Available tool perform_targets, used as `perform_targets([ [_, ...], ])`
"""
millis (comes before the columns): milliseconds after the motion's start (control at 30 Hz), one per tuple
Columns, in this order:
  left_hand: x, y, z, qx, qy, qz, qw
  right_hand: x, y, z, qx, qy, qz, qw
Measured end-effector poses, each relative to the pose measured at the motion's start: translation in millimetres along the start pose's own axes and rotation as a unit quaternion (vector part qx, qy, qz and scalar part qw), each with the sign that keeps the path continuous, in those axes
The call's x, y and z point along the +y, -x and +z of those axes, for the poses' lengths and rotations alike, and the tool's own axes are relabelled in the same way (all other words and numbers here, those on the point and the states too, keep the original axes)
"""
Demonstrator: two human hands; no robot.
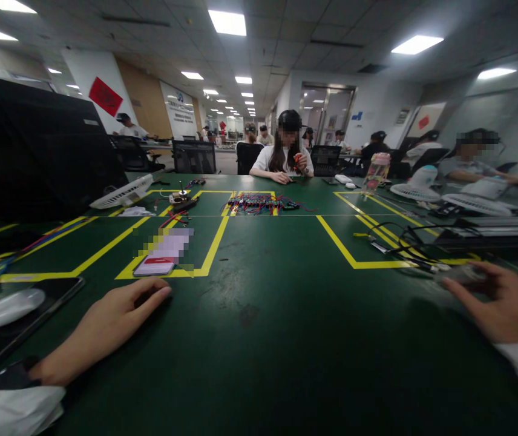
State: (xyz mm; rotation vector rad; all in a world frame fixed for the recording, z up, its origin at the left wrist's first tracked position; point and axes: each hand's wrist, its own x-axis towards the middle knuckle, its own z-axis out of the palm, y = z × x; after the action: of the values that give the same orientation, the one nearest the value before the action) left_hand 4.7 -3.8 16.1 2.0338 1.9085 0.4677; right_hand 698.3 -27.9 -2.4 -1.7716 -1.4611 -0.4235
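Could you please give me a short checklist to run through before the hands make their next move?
1. Left hand free: ok, nothing seen in it.
2. Right hand gripping the grey object firmly: cannot tell, blurred.
3. Black cables well away from the right hand: not ok, they run close to it.
4. Phone lying flat on the table: ok, just beyond the left hand.
5. Wire bundle apart from both hands: ok, toward the far side.

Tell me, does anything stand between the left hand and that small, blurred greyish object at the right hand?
Nothing visible does: flat green tabletop separates the left hand from the greyish object. Thin black cables lie close beside it, and the right hand partly covers it.
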Motion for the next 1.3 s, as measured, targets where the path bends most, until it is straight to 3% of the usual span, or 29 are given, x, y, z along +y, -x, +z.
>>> perform_targets([
  [100,-0.5,0.0,-0.1,0.002,0.006,0.000,1.000,-96.6,21.1,24.3,-0.075,-0.114,-0.088,0.987],
  [233,-2.5,-0.8,1.2,0.003,0.013,-0.005,1.000,-208.9,48.5,52.6,-0.145,-0.260,-0.220,0.929],
  [333,-4.9,-1.1,2.3,0.004,0.018,0.001,1.000,-266.4,67.1,64.6,-0.194,-0.337,-0.254,0.885],
  [433,-6.2,-0.7,2.5,0.004,0.018,0.003,1.000,-296.9,80.9,69.1,-0.279,-0.345,-0.206,0.872],
  [500,-5.9,-0.5,2.3,-0.002,0.015,0.004,1.000,-304.2,84.2,68.4,-0.320,-0.332,-0.157,0.873],
  [567,-5.3,-0.5,1.9,-0.006,0.011,0.005,1.000,-304.8,81.0,65.2,-0.315,-0.330,-0.141,0.878],
  [667,-5.5,-0.8,1.6,-0.004,0.011,0.009,1.000,-303.3,66.4,58.0,-0.273,-0.372,-0.184,0.868],
  [800,-7.9,-1.5,2.3,-0.006,0.008,0.010,1.000,-309.0,43.8,49.9,-0.327,-0.394,-0.264,0.818],
  [867,-8.5,-1.3,2.7,-0.006,0.009,0.005,1.000,-311.2,35.9,47.5,-0.329,-0.408,-0.267,0.809],
  [1000,-7.6,0.3,2.2,-0.008,0.016,0.003,1.000,-298.0,29.5,47.0,-0.257,-0.434,-0.165,0.848],
  [1167,-4.7,0.7,1.1,-0.008,0.013,0.003,1.000,-266.7,47.0,55.0,-0.375,-0.300,-0.170,0.860],
  [1300,-2.3,0.5,1.0,-0.006,0.016,0.003,1.000,-259.7,56.8,58.7,-0.430,-0.198,-0.173,0.864],
])
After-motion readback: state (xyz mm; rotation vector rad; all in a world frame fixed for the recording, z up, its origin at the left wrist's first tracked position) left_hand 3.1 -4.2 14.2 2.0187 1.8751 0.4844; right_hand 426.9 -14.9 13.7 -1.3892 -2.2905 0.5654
